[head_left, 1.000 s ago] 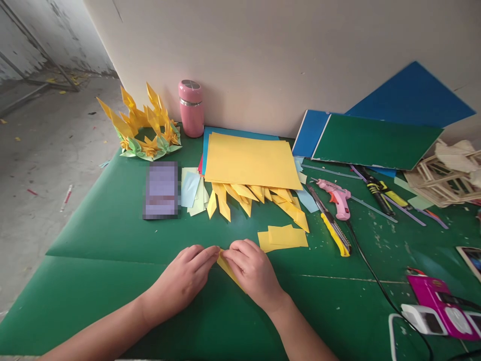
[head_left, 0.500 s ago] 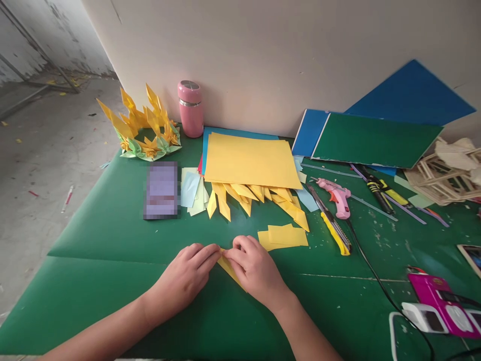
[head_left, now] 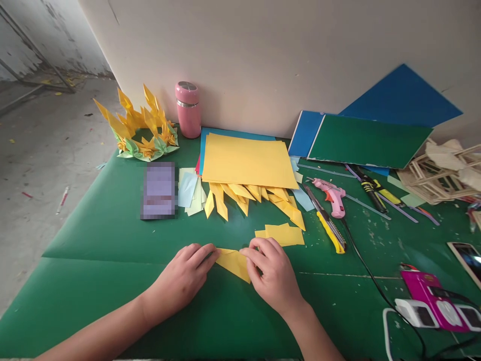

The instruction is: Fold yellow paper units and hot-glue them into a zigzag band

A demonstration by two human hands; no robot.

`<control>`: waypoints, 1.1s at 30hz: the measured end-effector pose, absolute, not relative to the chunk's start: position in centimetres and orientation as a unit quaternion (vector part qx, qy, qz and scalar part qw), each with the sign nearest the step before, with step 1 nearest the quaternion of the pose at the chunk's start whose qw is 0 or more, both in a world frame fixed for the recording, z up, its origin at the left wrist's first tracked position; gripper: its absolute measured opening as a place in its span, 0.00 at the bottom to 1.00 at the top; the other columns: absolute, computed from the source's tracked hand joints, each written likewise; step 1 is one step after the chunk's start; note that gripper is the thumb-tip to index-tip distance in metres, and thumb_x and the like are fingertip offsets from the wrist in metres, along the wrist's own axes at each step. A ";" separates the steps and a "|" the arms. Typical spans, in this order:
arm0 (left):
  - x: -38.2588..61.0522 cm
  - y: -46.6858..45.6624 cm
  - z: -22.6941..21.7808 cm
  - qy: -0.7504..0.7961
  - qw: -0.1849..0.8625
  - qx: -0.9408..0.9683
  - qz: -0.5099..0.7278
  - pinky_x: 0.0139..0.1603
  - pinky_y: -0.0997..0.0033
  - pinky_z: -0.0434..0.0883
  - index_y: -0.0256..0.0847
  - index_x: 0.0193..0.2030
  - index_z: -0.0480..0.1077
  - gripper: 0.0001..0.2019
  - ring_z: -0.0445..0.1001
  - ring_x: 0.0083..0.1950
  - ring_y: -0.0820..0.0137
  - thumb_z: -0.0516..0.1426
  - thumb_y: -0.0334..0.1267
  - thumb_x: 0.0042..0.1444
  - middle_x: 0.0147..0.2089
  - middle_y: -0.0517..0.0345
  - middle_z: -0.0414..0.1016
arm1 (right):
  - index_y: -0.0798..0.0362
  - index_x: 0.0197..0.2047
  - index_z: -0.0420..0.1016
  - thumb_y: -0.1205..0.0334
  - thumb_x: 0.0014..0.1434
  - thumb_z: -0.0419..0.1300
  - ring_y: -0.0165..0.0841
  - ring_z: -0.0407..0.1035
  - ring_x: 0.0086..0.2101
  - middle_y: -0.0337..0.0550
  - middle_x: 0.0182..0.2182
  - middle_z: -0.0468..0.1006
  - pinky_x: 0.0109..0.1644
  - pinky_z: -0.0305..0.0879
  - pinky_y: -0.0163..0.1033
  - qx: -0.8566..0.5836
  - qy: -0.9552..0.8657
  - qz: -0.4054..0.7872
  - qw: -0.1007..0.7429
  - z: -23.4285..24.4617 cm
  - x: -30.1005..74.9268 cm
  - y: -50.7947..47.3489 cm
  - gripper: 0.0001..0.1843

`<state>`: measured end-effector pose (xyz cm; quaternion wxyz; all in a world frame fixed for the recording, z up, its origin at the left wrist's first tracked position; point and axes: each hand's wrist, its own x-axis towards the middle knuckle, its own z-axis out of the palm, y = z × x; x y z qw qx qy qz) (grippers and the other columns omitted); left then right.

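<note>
A small folded yellow paper piece (head_left: 233, 261) lies flat on the green table cover (head_left: 112, 235) between my hands. My left hand (head_left: 182, 281) rests palm down, its fingertips pressing the paper's left corner. My right hand (head_left: 276, 278) has curled fingers pinching the paper's right edge. Just beyond lie a few cut yellow squares (head_left: 281, 234) and a row of folded yellow pointed pieces (head_left: 255, 198).
A stack of yellow sheets (head_left: 250, 161), a pink flask (head_left: 188, 109), a yellow-and-green paper crown shape (head_left: 141, 130), a blurred card (head_left: 159, 190), a yellow utility knife (head_left: 326, 225), a pink glue gun (head_left: 332, 196) with cord, blue and green boards (head_left: 368, 140), and a magenta device (head_left: 428, 296).
My right hand has slid to the right along the paper, uncovering more of the yellow piece. The left hand stays on its left corner.
</note>
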<state>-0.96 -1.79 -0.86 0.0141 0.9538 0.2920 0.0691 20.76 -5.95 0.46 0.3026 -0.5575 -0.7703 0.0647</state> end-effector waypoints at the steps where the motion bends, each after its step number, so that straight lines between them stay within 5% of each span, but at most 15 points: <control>1: -1.0 -1.8 -0.9 0.292 0.011 0.953 0.080 0.42 0.64 0.71 0.37 0.53 0.68 0.21 0.70 0.40 0.64 0.45 0.23 0.55 0.47 0.49 0.73 | 0.54 0.40 0.75 0.72 0.62 0.50 0.35 0.63 0.33 0.46 0.32 0.72 0.36 0.63 0.40 -0.554 -0.769 0.065 0.312 0.5 20.5 -5.9 0.13; 6: -1.2 -1.8 -1.1 0.300 0.009 0.944 0.134 0.42 0.64 0.71 0.36 0.52 0.67 0.18 0.70 0.40 0.63 0.46 0.25 0.58 0.44 0.49 0.72 | 0.52 0.46 0.74 0.63 0.61 0.58 0.37 0.68 0.38 0.45 0.39 0.77 0.41 0.68 0.43 -0.524 -0.790 0.127 0.292 -0.1 18.8 -5.4 0.10; 19: -1.1 -1.4 -0.6 0.321 0.067 0.926 0.189 0.41 0.65 0.70 0.38 0.44 0.70 0.13 0.69 0.39 0.67 0.45 0.29 0.64 0.40 0.53 0.71 | 0.51 0.37 0.78 0.71 0.60 0.57 0.37 0.67 0.42 0.45 0.38 0.75 0.48 0.65 0.44 -0.506 -0.788 0.112 0.333 -0.7 18.5 -4.6 0.09; 24: -0.9 -1.1 -0.7 0.351 0.088 0.909 0.206 0.41 0.64 0.70 0.41 0.41 0.72 0.12 0.70 0.39 0.67 0.48 0.37 0.65 0.39 0.54 0.71 | 0.51 0.32 0.76 0.67 0.62 0.57 0.34 0.65 0.36 0.42 0.32 0.74 0.41 0.63 0.41 -0.533 -0.772 0.121 0.324 -0.7 18.0 -4.6 0.08; 33: -0.5 -0.3 -0.7 0.375 0.152 0.887 0.223 0.41 0.66 0.69 0.41 0.36 0.72 0.12 0.69 0.38 0.69 0.49 0.37 0.65 0.37 0.56 0.70 | 0.52 0.29 0.69 0.69 0.61 0.54 0.33 0.65 0.31 0.39 0.26 0.72 0.35 0.62 0.37 -0.572 -0.734 0.150 0.334 -1.3 17.2 -4.4 0.09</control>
